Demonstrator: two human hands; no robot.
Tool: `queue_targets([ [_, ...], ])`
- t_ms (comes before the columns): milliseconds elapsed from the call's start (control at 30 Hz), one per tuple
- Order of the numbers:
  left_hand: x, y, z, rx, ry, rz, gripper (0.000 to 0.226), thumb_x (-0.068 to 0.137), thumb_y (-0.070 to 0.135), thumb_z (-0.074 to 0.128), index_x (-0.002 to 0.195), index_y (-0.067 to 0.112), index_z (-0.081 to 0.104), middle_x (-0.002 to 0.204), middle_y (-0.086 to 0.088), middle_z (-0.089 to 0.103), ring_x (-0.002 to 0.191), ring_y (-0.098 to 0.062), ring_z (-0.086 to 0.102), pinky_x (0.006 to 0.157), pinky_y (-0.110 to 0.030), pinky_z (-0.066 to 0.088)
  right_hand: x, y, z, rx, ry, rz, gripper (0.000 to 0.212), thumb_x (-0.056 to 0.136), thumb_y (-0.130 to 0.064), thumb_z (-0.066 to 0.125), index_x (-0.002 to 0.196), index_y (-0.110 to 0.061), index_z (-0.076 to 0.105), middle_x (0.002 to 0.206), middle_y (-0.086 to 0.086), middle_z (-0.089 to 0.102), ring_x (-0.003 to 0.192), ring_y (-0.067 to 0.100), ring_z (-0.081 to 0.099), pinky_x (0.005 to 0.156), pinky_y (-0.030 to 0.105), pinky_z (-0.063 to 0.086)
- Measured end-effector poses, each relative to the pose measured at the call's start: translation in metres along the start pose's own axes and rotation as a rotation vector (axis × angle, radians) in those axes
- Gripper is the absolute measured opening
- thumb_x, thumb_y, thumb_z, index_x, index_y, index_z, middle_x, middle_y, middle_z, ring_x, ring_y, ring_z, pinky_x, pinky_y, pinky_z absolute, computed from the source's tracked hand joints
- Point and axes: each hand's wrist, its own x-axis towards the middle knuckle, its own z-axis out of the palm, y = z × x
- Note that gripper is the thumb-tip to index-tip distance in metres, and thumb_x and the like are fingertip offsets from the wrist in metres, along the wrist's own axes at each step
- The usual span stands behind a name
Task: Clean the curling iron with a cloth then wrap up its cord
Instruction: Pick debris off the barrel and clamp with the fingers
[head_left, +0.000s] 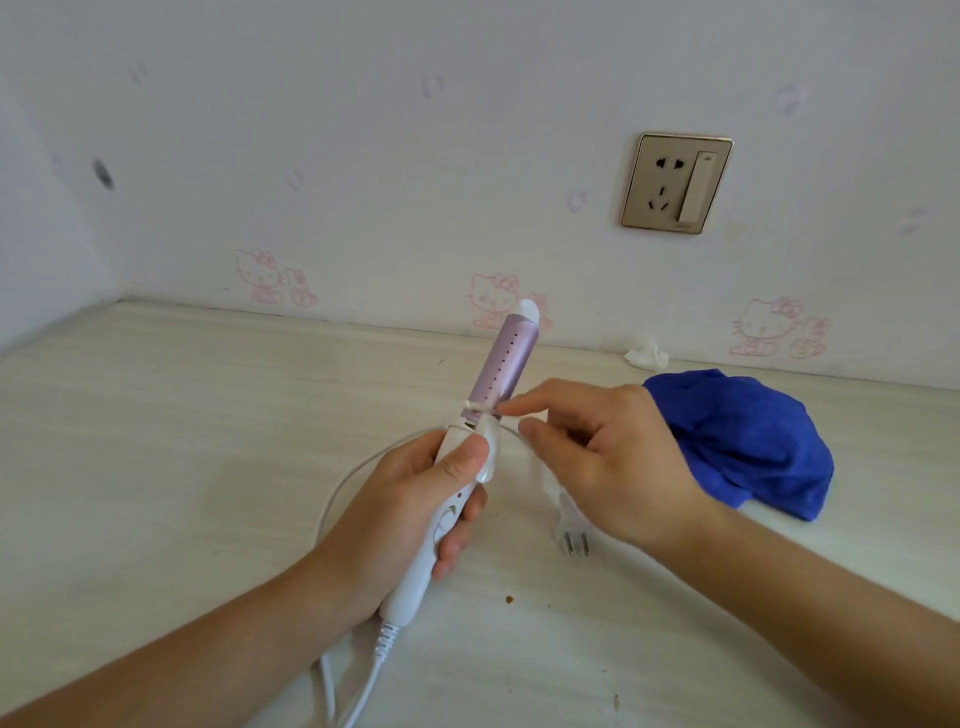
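At the centre of the worktop (156, 467), the curling iron (501, 364) is held clear of the surface. Its long axis runs from the near handle end up and away toward the wall, tilted slightly right.

Left hand (395, 514): grip clenched round the white handle, thumb pressed near the clamp lever.

Right hand (608, 457): forefinger and thumb pinch a thin white stick (478, 406), its tip touching the base of the purple barrel. It is possibly a cotton swab, but the view is too small to confirm.

The blue cloth (753, 441) lies bunched on the worktop to the right of the iron, just beyond the right hand and not held. The right hand is plainly the nearer to it.

The cord (332, 493) leaves the near end of the handle and loops out to the left. Its plug (571, 525) rests on the worktop below the right wrist, unplugged.

Judgement: cleaning is under way at the barrel base and cord wrapping has not begun. A reach for the cloth would fall to the right hand, moving rightward, once the stick is set down.

Also noted: a wall socket (675, 182) and a crumpled white tissue (647, 356).
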Motion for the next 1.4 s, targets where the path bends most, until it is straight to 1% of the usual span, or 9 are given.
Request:
queue_targets([
  [167,-0.001,0.0,0.001,0.033,-0.051,0.021,0.026,0.087,0.043,0.066,0.074,0.021,0.062,0.07,-0.007,0.055,0.042,-0.019,0.042,0.041,-0.025,0.035,0.019,0.012,-0.021,0.018,0.176,0.107,0.023,0.097,-0.005,0.066,0.102,-0.024,0.078,0.053,0.017,0.052,0.048,0.035,0.044,0.046,0.038,0.04],
  [333,0.001,0.001,0.0,0.013,-0.01,0.02,0.023,0.084,0.039,0.07,0.072,0.02,0.066,0.071,-0.01,0.054,0.041,-0.018,0.041,0.041,-0.024,0.035,0.005,0.001,-0.007,-0.014,0.04,0.018,0.026,0.095,-0.004,0.066,0.103,-0.025,0.079,0.046,-0.002,0.045,0.041,0.008,0.038,0.046,0.021,0.035],
  [500,0.0,0.001,0.0,0.061,-0.01,0.014,0.027,0.08,0.037,0.076,0.08,0.013,0.064,0.067,-0.005,0.056,0.041,-0.017,0.044,0.041,-0.023,0.037,0.019,0.008,-0.023,-0.012,0.148,0.089,0.029,0.097,-0.005,0.064,0.11,-0.026,0.078,0.054,0.017,0.051,0.051,0.039,0.047,0.049,0.043,0.047],
  [633,0.001,0.0,-0.002,0.096,0.017,-0.005,0.023,0.076,0.038,0.08,0.078,0.021,0.064,0.063,-0.002,0.059,0.041,-0.016,0.046,0.04,-0.023,0.038,0.007,0.0,-0.011,-0.028,0.032,0.02,0.036,0.097,-0.003,0.063,0.118,-0.028,0.078,0.049,0.005,0.041,0.043,0.016,0.035,0.045,0.028,0.038],
  [800,0.002,-0.003,-0.001,0.113,-0.045,-0.006,0.02,0.081,0.037,0.078,0.086,0.026,0.062,0.068,-0.008,0.061,0.04,-0.02,0.045,0.041,-0.026,0.037,0.019,0.009,-0.022,-0.021,0.116,0.094,0.031,0.098,-0.005,0.063,0.112,-0.027,0.079,0.05,0.014,0.049,0.047,0.037,0.045,0.046,0.041,0.045],
  [933,0.001,-0.003,-0.002,0.162,-0.017,0.0,0.023,0.082,0.038,0.075,0.087,0.021,0.06,0.064,-0.009,0.059,0.039,-0.021,0.044,0.04,-0.025,0.037,0.008,0.003,-0.012,-0.043,0.041,0.033,0.033,0.096,0.0,0.063,0.112,-0.023,0.08,0.046,-0.006,0.039,0.041,0.01,0.034,0.045,0.022,0.033],
  [1100,0.001,-0.005,-0.002,0.186,-0.054,0.012,0.017,0.082,0.03,0.07,0.098,0.032,0.066,0.07,-0.006,0.062,0.043,-0.02,0.048,0.041,-0.026,0.039,0.02,0.012,-0.025,-0.054,0.122,0.131,0.03,0.097,-0.003,0.063,0.112,-0.024,0.08,0.05,0.017,0.05,0.049,0.041,0.049,0.047,0.04,0.047],
  [1267,0.002,-0.005,-0.003,0.188,-0.06,0.011,0.021,0.082,0.028,0.07,0.103,0.031,0.065,0.074,-0.007,0.068,0.042,-0.02,0.052,0.041,-0.027,0.042,0.011,0.003,-0.014,-0.069,-0.009,0.064,0.033,0.095,-0.001,0.063,0.109,-0.025,0.081,0.046,-0.005,0.04,0.041,0.01,0.036,0.045,0.022,0.036],
  [1400,0.002,-0.004,-0.002,0.206,-0.053,-0.007,0.026,0.078,0.033,0.073,0.103,0.031,0.066,0.076,-0.011,0.072,0.042,-0.02,0.051,0.041,-0.026,0.041,0.026,0.007,-0.029,-0.073,0.111,0.141,0.032,0.097,-0.003,0.063,0.108,-0.026,0.081,0.051,0.018,0.05,0.047,0.039,0.046,0.043,0.035,0.041],
])
